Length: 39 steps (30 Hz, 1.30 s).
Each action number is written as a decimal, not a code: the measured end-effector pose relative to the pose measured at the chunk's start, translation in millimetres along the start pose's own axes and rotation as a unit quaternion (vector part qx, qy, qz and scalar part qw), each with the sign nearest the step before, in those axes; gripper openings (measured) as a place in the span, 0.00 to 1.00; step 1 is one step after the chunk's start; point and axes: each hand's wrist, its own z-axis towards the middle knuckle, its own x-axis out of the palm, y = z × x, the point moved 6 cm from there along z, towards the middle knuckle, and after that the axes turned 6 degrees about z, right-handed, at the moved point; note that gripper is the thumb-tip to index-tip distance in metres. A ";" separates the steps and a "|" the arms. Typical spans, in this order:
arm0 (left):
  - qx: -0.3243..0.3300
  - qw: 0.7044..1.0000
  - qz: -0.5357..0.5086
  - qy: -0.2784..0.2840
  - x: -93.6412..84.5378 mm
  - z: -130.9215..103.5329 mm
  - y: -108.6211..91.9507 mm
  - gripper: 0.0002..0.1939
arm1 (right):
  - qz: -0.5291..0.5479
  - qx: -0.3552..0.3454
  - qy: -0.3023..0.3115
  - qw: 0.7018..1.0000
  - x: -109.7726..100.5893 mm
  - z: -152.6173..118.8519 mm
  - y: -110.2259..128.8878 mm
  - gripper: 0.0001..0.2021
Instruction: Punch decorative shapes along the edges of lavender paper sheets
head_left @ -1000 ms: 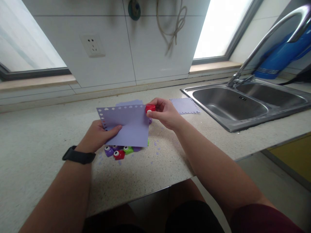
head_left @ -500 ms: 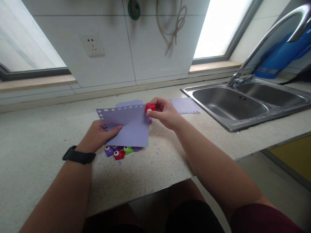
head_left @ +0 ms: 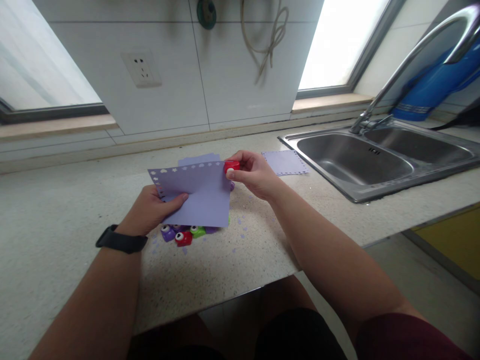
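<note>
My left hand (head_left: 159, 209) grips a sheet of purple paper (head_left: 202, 195) by its left side, thumb lying across the front. Small cut-out shapes run along the paper's top and left edges. At the sheet's upper right corner, my right hand (head_left: 255, 175) pinches a red craft punch (head_left: 231, 167) with a white button, thumb on the button. Several more punches lie on the counter below and partly behind the paper, among them a purple punch (head_left: 167, 233), a red punch with a white button (head_left: 183, 238) and a green punch (head_left: 198, 231).
Behind the held sheet lies more purple paper (head_left: 198, 159). A stack of edge-punched purple sheets (head_left: 287, 162) rests right of my right hand, by the steel double sink (head_left: 348, 192). Small paper bits (head_left: 243, 230) dot the speckled counter (head_left: 210, 280).
</note>
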 end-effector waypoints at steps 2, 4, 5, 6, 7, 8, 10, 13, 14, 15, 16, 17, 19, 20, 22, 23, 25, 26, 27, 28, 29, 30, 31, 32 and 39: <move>-0.001 1.000 0.003 0.004 0.2 0.0 0.8 0.22 | -0.001 -0.003 0.001 1.000 -0.1 0.1 -0.1 0.17; 0.003 1.000 0.003 0.008 0.3 0.2 1.3 0.20 | -0.002 -0.005 0.000 1.000 -0.2 0.0 0.2 0.16; 0.006 1.000 0.002 0.010 0.4 0.4 1.4 0.20 | -0.002 -0.006 -0.001 1.000 -0.3 -0.1 0.3 0.16; 0.008 1.000 0.001 0.010 0.3 0.5 1.5 0.19 | -0.002 -0.006 -0.003 1.000 -0.3 -0.2 0.4 0.16; 0.009 1.000 0.000 0.011 0.4 0.5 1.5 0.19 | -0.001 -0.007 -0.004 1.000 -0.3 -0.4 0.5 0.16; 0.008 1.000 -0.002 0.012 0.6 0.5 1.5 0.19 | 0.000 -0.008 -0.005 1.000 -0.3 -0.5 0.6 0.16; 0.008 1.000 -0.005 0.014 1.2 0.5 0.9 0.19 | 0.003 -0.009 -0.008 1.000 -0.1 -0.7 0.8 0.16; 0.007 1.000 -0.003 0.019 2.4 0.3 -0.2 0.20 | 0.004 -0.009 -0.016 1.000 0.0 -1.1 0.9 0.17; 0.008 1.000 0.001 0.020 2.7 0.3 -0.6 0.20 | 0.003 -0.008 -0.019 1.000 0.0 -1.2 0.9 0.18; 0.010 1.000 0.004 0.021 3.0 0.3 -1.0 0.21 | 0.003 -0.007 -0.021 1.000 0.3 -1.2 0.8 0.18; 0.013 1.000 0.008 0.022 3.1 0.4 -1.4 0.21 | 0.004 -0.006 -0.022 1.000 0.6 -1.2 0.6 0.18; 0.016 1.000 0.010 0.022 3.1 0.5 -1.8 0.21 | 0.006 -0.005 -0.023 1.000 0.9 -1.2 0.3 0.19; 0.024 0.999 0.014 0.019 2.7 0.7 -2.3 0.20 | 0.009 -0.004 -0.027 1.000 1.0 -1.0 -0.6 0.20; 0.026 0.999 0.014 0.017 2.4 0.8 -2.1 0.20 | 0.011 -0.005 -0.030 0.999 0.9 -0.9 -1.1 0.20; 0.022 1.000 0.009 0.020 2.7 1.1 -0.8 0.20 | 0.014 -0.008 -0.034 0.999 0.5 -0.6 -1.9 0.21; 0.018 1.000 0.004 0.022 3.0 1.2 0.0 0.20 | 0.015 -0.009 -0.034 0.999 0.4 -0.6 -2.1 0.21; 0.014 1.000 -0.006 0.025 3.6 1.5 1.0 0.21 | 0.017 -0.012 -0.033 0.999 0.6 -0.7 -2.2 0.21; 0.016 1.000 -0.008 0.024 3.6 1.6 0.9 0.20 | 0.018 -0.012 -0.033 0.999 0.8 -0.8 -2.0 0.22; 0.019 1.000 -0.009 0.021 3.5 1.6 0.5 0.20 | 0.018 -0.011 -0.033 0.999 1.0 -1.1 -1.8 0.22; 0.023 1.000 -0.009 0.018 3.4 1.6 0.0 0.19 | 0.018 -0.011 -0.035 0.999 1.1 -1.3 -1.5 0.22; 0.024 1.000 -0.011 0.015 3.4 1.6 -0.3 0.19 | 0.017 -0.011 -0.037 0.999 1.4 -1.6 -1.2 0.22; 0.024 1.000 -0.013 0.012 3.3 1.5 -0.4 0.19 | 0.016 -0.011 -0.038 0.999 1.8 -1.8 -0.7 0.22; 0.022 1.000 -0.017 0.011 3.5 1.4 -0.3 0.18 | 0.016 -0.014 -0.040 0.999 2.1 -1.9 -0.1 0.22; 0.020 1.000 -0.021 0.010 3.8 1.2 -0.1 0.18 | 0.016 -0.017 -0.042 0.999 2.3 -1.9 0.4 0.22; 0.021 0.999 -0.031 0.011 5.2 0.7 -1.8 0.17 | 0.010 -0.022 -0.040 0.999 1.6 0.0 2.1 0.20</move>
